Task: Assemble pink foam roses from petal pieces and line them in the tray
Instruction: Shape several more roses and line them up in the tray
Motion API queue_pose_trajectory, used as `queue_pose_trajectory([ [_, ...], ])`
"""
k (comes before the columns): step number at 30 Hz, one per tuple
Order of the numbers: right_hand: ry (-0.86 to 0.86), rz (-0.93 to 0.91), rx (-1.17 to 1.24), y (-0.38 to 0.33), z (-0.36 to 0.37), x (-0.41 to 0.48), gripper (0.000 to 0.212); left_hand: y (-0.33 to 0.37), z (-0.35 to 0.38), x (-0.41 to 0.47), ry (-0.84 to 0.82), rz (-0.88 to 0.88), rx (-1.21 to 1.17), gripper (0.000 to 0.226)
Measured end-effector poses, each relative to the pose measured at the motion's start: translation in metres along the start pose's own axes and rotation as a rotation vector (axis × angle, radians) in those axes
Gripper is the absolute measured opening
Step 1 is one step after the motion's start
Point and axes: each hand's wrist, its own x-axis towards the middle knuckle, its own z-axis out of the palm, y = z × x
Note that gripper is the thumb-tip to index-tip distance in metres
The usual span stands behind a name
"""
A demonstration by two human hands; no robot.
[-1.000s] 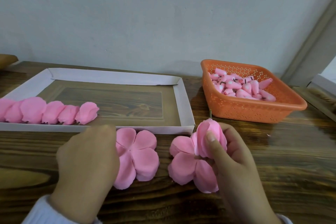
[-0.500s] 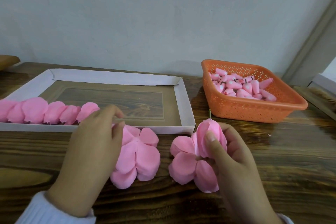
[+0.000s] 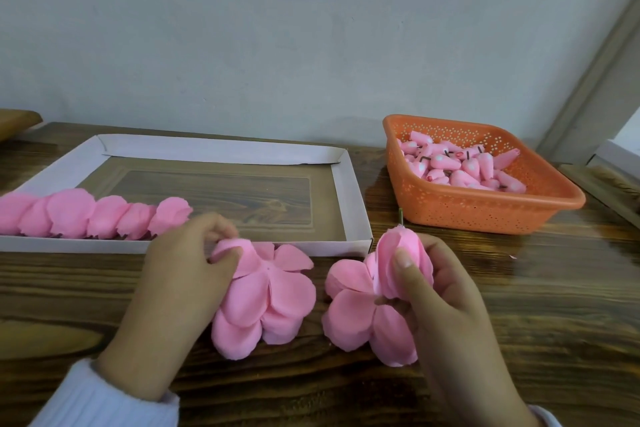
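Pinched between the thumb and fingertips of the left hand [image 3: 187, 267], one lobe of a petal piece [image 3: 273, 298] is held raised at its upper edge. A part-built rose [image 3: 401, 263] is clasped by the curled fingers and thumb of the right hand [image 3: 436, 291], with a short green stem [image 3: 400, 215] poking from its top. Both are seen over the wooden table [image 3: 554, 288], just in front of the near rim of the white cardboard tray [image 3: 349, 191]. A second petal piece [image 3: 353, 312] lies spread under the part-built rose, touching it.

The foam is judged to be very light, soft and easily creased (a hard squeeze would likely leave a mark). A gentle hold at a lobe's edge or near the small centre hole is therefore thought best. Each piece is shown as a matte pink flower shape with five rounded, overlapping lobes.

Finished roses [image 3: 100, 215] are lined along the tray's near left side. Pink buds [image 3: 460, 166] are heaped in an orange basket [image 3: 485, 215] at the right.
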Motion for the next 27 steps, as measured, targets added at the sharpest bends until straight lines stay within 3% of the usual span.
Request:
queue_pose_trajectory([
  [20,-0.023,0.005,0.032,0.0009,0.0005,0.0004,0.03,-0.0054,0.0017,0.0038,-0.011,-0.035,0.18,0.018],
  [24,-0.015,0.008,0.039,0.0012,0.0002,0.0009,0.028,-0.0026,-0.0021,0.004,0.031,0.089,0.259,0.016],
  [27,-0.007,0.004,0.028,0.0013,0.0007,0.0002,0.022,0.0016,-0.003,0.0035,0.063,0.005,-0.041,0.022],
])
